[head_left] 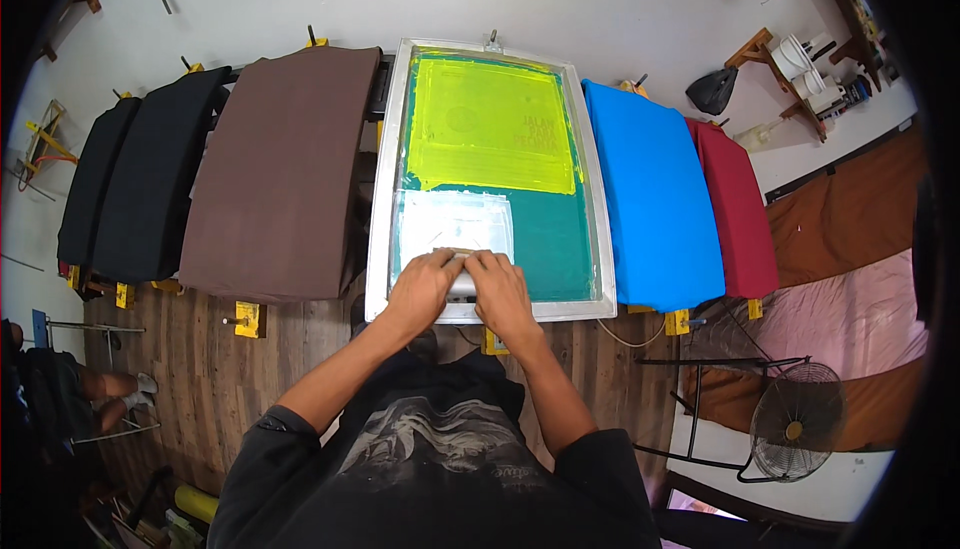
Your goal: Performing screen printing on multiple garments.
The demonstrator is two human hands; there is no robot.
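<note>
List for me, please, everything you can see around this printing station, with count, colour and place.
printing screen: one, silver frame with green mesh and a yellow patch at the far end, centre
squeegee: one, pale handle, near end of the screen, under both hands
white ink patch: one, on the mesh just beyond the hands
draped garments: five; two black at left, brown beside the screen, blue and red at right
yellow clamps: several, along the near board ends
floor fan: one, dark, lower right
wall shelves: several, wooden, upper right
left hand: gripping the squeegee
right hand: gripping the squeegee
</note>
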